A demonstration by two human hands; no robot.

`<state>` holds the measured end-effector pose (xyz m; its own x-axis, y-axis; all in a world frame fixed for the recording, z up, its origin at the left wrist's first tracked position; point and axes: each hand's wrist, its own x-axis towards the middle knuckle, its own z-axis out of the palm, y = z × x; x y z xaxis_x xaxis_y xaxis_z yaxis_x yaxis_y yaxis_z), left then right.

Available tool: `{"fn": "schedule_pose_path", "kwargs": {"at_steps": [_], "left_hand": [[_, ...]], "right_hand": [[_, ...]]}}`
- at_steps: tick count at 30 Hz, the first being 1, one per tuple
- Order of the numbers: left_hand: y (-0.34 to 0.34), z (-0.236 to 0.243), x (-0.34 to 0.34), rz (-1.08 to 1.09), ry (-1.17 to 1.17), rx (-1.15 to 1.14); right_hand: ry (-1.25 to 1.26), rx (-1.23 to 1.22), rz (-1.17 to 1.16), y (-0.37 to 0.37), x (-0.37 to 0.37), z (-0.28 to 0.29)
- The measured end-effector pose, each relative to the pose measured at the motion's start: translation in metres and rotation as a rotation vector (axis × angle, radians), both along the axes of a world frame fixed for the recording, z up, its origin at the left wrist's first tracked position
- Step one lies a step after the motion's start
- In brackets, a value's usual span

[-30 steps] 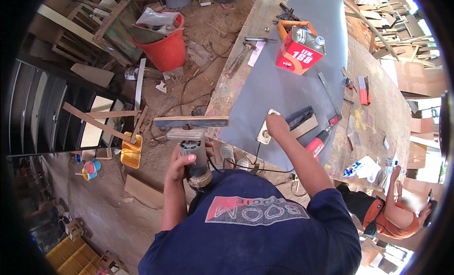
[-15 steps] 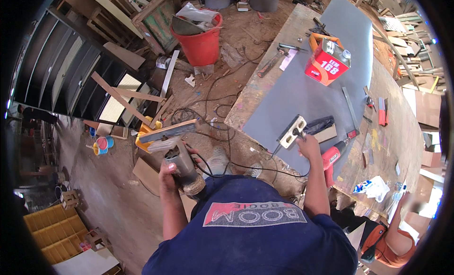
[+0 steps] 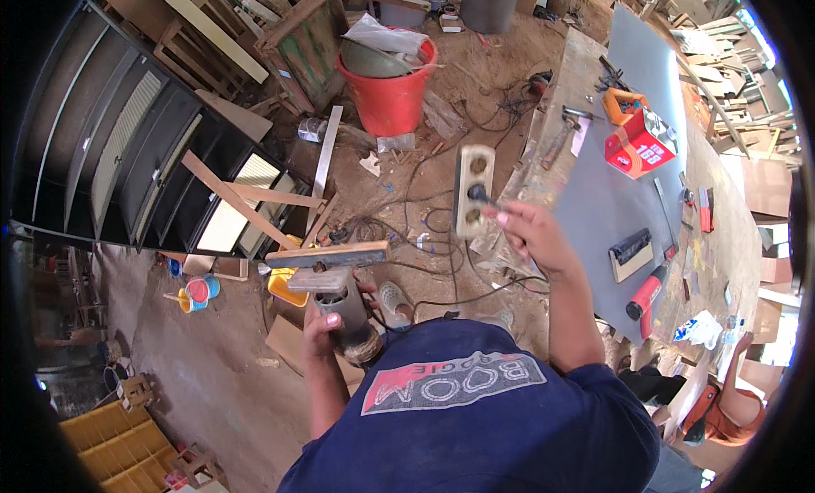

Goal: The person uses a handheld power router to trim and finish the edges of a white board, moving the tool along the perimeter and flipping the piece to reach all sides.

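Observation:
My left hand [image 3: 327,323] grips the body of a grey power tool [image 3: 348,322], whose flat clear base faces up with a long wooden bar [image 3: 356,252] across it. My right hand [image 3: 531,234] is closed on a black plug and its cord [image 3: 480,196]. The plug is in the middle socket of an off-white power strip [image 3: 463,170], which is tilted up in the air beside the workbench's left edge. On the grey sheet [image 3: 594,230] covering the bench, a red drill-like tool [image 3: 649,289] lies near a dark wrapped bundle [image 3: 630,245] on a board.
The workbench [image 3: 722,264] carries a red can [image 3: 645,145], an orange box [image 3: 621,103] and hand tools. Cables, scraps, a red bucket [image 3: 382,103], yellow tub [image 3: 289,285] and black shelving [image 3: 127,154] crowd the floor. A co-worker in orange [image 3: 730,404] is at lower right.
My right hand has lifted the power strip from the bench, moving it up and left past the edge, now gripping at the plug. The view has shifted; my left hand still holds the tool.

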<state>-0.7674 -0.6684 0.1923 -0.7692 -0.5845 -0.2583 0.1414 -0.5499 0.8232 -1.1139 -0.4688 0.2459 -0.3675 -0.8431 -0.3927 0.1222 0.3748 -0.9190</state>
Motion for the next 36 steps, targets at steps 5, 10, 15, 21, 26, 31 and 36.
{"fn": "schedule_pose_path", "kwargs": {"at_steps": [5,10,15,21,26,31,36], "left_hand": [[-0.092,0.004,0.031,-0.095,0.014,-0.021],[-0.153,0.006,0.009,-0.067,0.029,0.022],[-0.2,-0.001,-0.056,-0.123,-0.023,0.001],[-0.258,0.008,-0.176,-0.151,-0.036,-0.178],[-0.293,0.025,-0.314,-0.112,-0.03,-0.173],[-0.317,0.03,-0.447,-0.293,-0.009,-0.165],[-0.329,0.025,-0.564,-0.473,0.034,-0.152]], "right_hand": [[-0.169,-0.499,-0.404,-0.105,0.004,0.064],[-0.119,-0.591,-0.525,-0.14,-0.018,0.075],[-0.173,-0.449,-0.722,-0.139,-0.073,0.017],[-0.125,-0.311,-0.78,-0.158,-0.165,-0.044],[-0.153,-0.23,-0.794,-0.193,-0.262,-0.053],[-0.145,-0.317,-0.857,-0.201,-0.338,-0.035],[-0.091,-0.245,-0.926,-0.196,-0.397,-0.042]]}}
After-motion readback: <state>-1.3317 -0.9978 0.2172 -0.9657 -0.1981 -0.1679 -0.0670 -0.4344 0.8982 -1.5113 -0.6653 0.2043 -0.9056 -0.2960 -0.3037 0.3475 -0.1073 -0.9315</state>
